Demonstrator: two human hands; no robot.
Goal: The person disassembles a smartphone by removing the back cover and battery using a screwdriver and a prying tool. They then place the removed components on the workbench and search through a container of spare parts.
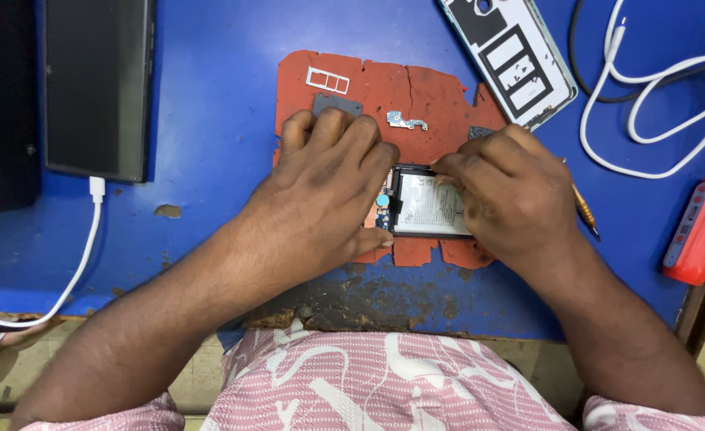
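Hands over an opened phone [424,206] on a torn red mat [416,92], mid-surface [217,160]. Left hand [320,191] palm down, knuckles raised, fingers curled and pressed onto the phone's left end, thumb stretched along its near edge; closed on nothing, only bearing down. Right hand [508,191] also palm down, fingers bunched toward the phone's upper right corner, tips touching it; whether pinching something small there, cannot tell. Thin tool [585,211] poking out from under the right hand, tip pointing right and toward the body. Both forearms angled inward from the lower corners, wrists well apart, hands nearly meeting above the phone. White label of the phone's inside showing between the hands.

On the mat beyond the hands: white card tray [327,80], grey plate [336,104], small metal bracket [406,121]. Back cover [520,60] lying at upper right, inner face up. White cable [663,104] looped beside it, red tool [699,231] at the right edge. Dark tablet [97,84] at upper left, with a white charging lead [89,239] plugged in.
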